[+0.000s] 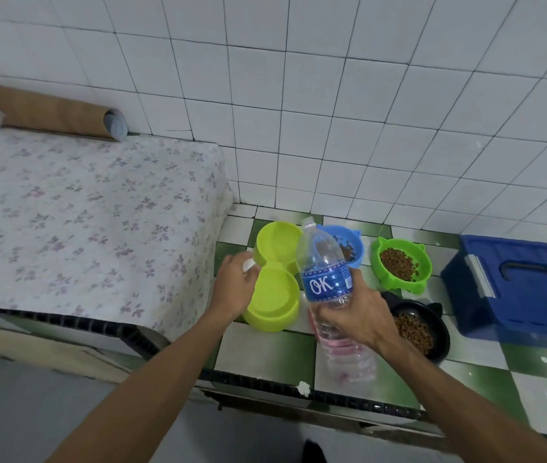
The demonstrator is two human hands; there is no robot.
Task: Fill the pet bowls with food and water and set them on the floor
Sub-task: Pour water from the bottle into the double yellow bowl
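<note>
My right hand [354, 312] grips a clear water bottle [323, 265] with a blue "OK" label, uncapped and tilted toward a yellow-green double bowl [277, 279] on the tiled counter. My left hand [237, 282] pinches a small white cap [249, 265] beside the double bowl's left edge. Both wells of the double bowl look empty. Behind the bottle sits a blue bowl [354, 248] with a little kibble. A green bowl [402, 264] and a black bowl [422, 329] hold kibble. A pink thing under the bottle is mostly hidden.
A blue lidded box with a handle [519, 289] stands at the right on the green-and-white tiled counter [265, 355]. To the left lies a flower-patterned cloth surface [91, 222] with a brown roll [58, 115] against the white tiled wall.
</note>
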